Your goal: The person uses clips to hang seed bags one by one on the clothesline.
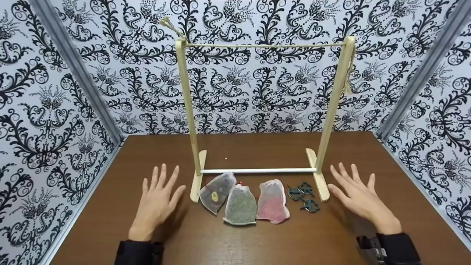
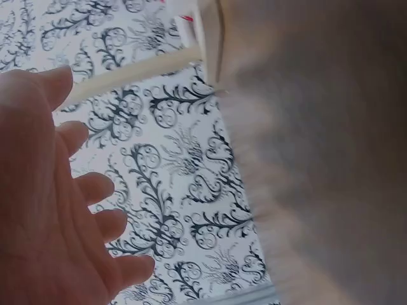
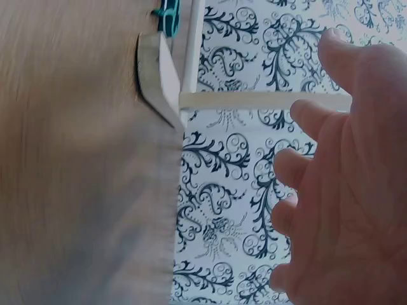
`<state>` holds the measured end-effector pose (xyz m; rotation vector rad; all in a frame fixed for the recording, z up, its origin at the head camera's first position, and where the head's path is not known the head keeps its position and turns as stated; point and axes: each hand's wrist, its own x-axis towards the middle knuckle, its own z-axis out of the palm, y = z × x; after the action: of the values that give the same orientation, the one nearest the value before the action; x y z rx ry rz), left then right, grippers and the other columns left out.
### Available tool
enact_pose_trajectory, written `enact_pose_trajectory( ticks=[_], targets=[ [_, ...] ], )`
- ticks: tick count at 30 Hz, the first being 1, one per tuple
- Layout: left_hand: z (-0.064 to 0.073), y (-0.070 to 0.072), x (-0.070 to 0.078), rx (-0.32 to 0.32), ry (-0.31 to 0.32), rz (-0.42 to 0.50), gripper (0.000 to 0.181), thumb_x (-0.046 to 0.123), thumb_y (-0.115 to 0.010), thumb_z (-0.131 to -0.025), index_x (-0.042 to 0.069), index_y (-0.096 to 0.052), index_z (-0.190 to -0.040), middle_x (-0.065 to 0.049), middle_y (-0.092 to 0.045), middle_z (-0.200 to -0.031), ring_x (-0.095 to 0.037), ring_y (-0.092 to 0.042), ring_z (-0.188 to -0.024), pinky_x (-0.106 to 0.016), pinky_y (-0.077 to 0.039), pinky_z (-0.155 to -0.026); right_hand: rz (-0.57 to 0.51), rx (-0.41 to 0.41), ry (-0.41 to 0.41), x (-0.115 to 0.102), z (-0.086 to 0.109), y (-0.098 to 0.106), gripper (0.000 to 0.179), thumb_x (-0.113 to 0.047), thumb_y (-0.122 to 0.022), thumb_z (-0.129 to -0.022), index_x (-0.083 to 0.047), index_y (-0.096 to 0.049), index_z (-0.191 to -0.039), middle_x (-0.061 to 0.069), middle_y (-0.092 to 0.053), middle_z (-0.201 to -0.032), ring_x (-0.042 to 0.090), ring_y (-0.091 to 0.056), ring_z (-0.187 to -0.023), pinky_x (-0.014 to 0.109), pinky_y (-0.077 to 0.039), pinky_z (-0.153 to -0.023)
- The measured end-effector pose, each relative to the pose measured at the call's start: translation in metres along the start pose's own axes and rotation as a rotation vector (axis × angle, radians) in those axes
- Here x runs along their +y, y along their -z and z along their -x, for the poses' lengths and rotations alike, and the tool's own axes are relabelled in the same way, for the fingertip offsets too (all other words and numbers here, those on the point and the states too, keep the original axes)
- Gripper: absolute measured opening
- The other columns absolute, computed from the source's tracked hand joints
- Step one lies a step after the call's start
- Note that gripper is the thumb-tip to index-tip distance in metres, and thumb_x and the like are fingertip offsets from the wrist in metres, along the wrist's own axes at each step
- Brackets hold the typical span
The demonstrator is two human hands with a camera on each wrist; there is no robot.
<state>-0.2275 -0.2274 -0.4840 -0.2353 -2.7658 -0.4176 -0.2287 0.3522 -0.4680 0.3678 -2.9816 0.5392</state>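
My left hand (image 1: 157, 206), fingers spread and palm down, is just left of the wooden stand's left foot (image 1: 198, 180). On the other side my right hand (image 1: 362, 200) spreads its fingers close to the right foot (image 1: 318, 176). Neither hand holds anything. Between them on the table lie three mesh pouches: a dark one with a pale oval piece (image 1: 217, 191), a green-filled one (image 1: 240, 206) and a pink-filled one (image 1: 273, 202). Several dark green ring clips (image 1: 304, 197) are grouped right of the pink pouch; part of one clip (image 3: 168, 18) shows in the right wrist view.
The stand has two wooden posts (image 1: 188, 110), a white lower bar (image 1: 257, 170) and a string (image 1: 265, 45) tied across the top, its loose ends hanging out. Patterned walls (image 1: 235, 88) enclose the brown table (image 1: 154, 147) at the back and both sides.
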Motion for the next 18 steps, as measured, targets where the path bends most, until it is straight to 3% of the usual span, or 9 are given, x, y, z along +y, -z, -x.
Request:
enact_pose_trajectory(
  ticks=[3,7,10,13,16,18],
  targets=[
    [-0.004,0.002,0.013,0.041,-0.029,0.026,0.062,0.044,-0.051,-0.106,0.021,-0.034,-0.161,-0.021,-0.032,-0.166,-0.045,-0.025,-0.156,-0.072,-0.019,-0.122,0.006,0.028,0.049,-0.008,-0.003,-0.003,0.068,-0.050,-0.048,-0.106,-0.023,-0.024,-0.164,0.019,-0.022,-0.169,0.052,-0.007,-0.157,0.077,0.023,-0.113],
    [-0.013,0.001,0.038,0.081,-0.075,0.068,0.060,0.043,-0.053,-0.105,0.020,-0.039,-0.158,-0.019,-0.041,-0.162,-0.042,-0.035,-0.153,-0.069,-0.024,-0.122,0.044,0.098,0.142,-0.018,-0.007,-0.005,0.069,-0.043,-0.064,-0.099,-0.014,-0.040,-0.158,0.020,-0.043,-0.160,0.053,-0.029,-0.151,0.082,-0.002,-0.117],
    [-0.018,-0.001,0.055,0.096,-0.094,0.093,0.060,0.043,-0.056,-0.104,0.019,-0.043,-0.156,-0.018,-0.045,-0.160,-0.041,-0.040,-0.151,-0.067,-0.027,-0.122,0.075,0.145,0.192,-0.025,-0.009,-0.007,0.071,-0.042,-0.072,-0.093,-0.010,-0.049,-0.152,0.023,-0.055,-0.149,0.052,-0.045,-0.142,0.079,-0.022,-0.115],
    [-0.021,-0.005,0.071,0.097,-0.123,0.129,0.059,0.042,-0.057,-0.103,0.018,-0.044,-0.156,-0.019,-0.051,-0.155,-0.042,-0.047,-0.145,-0.067,-0.031,-0.121,0.085,0.155,0.231,-0.030,-0.009,-0.010,0.073,-0.043,-0.078,-0.088,-0.008,-0.054,-0.148,0.026,-0.061,-0.142,0.049,-0.059,-0.130,0.073,-0.034,-0.113],
    [-0.023,-0.008,0.086,0.086,-0.162,0.157,0.059,0.042,-0.056,-0.104,0.018,-0.043,-0.156,-0.019,-0.055,-0.152,-0.042,-0.053,-0.140,-0.066,-0.034,-0.119,0.089,0.147,0.265,-0.034,-0.008,-0.014,0.071,-0.042,-0.082,-0.084,-0.008,-0.059,-0.142,0.023,-0.069,-0.133,0.044,-0.069,-0.116,0.065,-0.047,-0.106],
    [-0.024,-0.012,0.096,0.081,-0.184,0.167,0.059,0.042,-0.055,-0.104,0.018,-0.042,-0.157,-0.018,-0.056,-0.150,-0.041,-0.055,-0.137,-0.065,-0.035,-0.119,0.088,0.136,0.282,-0.035,-0.008,-0.017,0.069,-0.041,-0.084,-0.081,-0.008,-0.063,-0.138,0.019,-0.074,-0.122,0.038,-0.074,-0.104,0.059,-0.056,-0.094]
  ],
)
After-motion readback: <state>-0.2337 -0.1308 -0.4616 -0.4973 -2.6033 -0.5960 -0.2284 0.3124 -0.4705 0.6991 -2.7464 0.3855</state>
